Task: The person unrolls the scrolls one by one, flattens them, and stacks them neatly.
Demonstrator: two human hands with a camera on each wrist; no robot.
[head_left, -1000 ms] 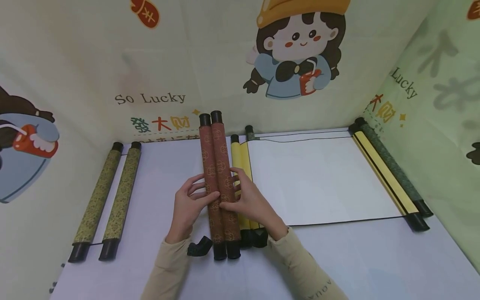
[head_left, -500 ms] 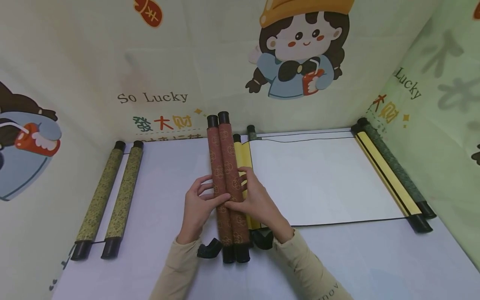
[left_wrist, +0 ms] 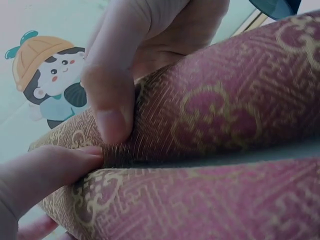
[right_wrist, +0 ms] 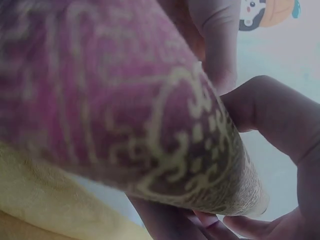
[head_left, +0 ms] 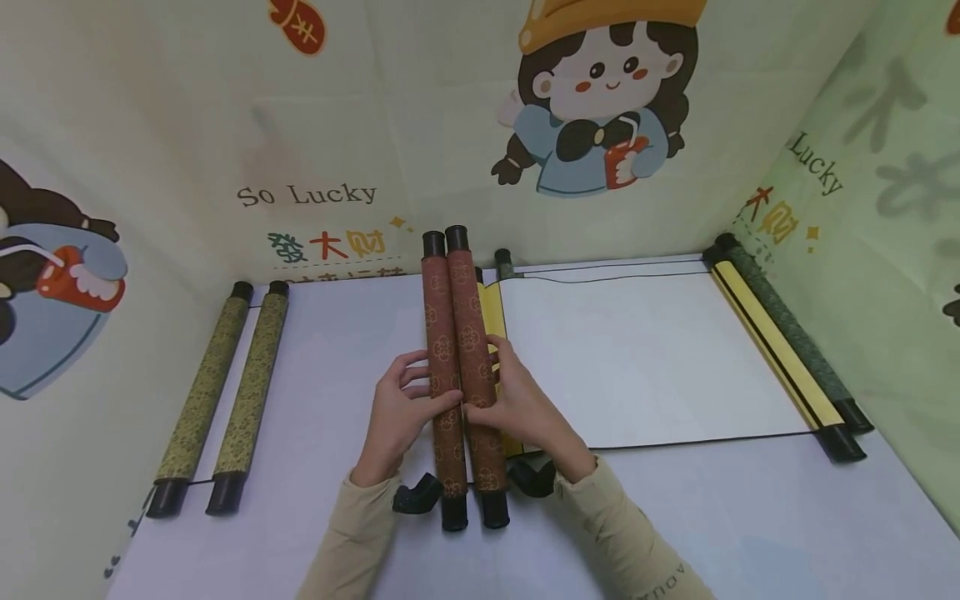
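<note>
A red-brown brocade scroll with gold flower patterns and black end knobs stands out in the middle of the head view. Its left roller is gripped by my left hand, thumb across the front and fingers round the outer side. My right hand holds the right roller the same way. Both thumbs nearly meet where the rollers adjoin. A narrow gap runs between the rollers toward their lower ends. In the left wrist view my left thumb presses on the brocade. Behind the right roller lies part of a yellow scroll end.
To the right, an unrolled white sheet ends in a yellow roller, beside a dark green roller. An olive patterned scroll lies at the left with its two rollers slightly apart. A printed cloth hangs behind the table.
Both hands have carried the red-brown scroll a little to the right, over more of the yellow roller. The lower ends of its two rollers have parted slightly.
</note>
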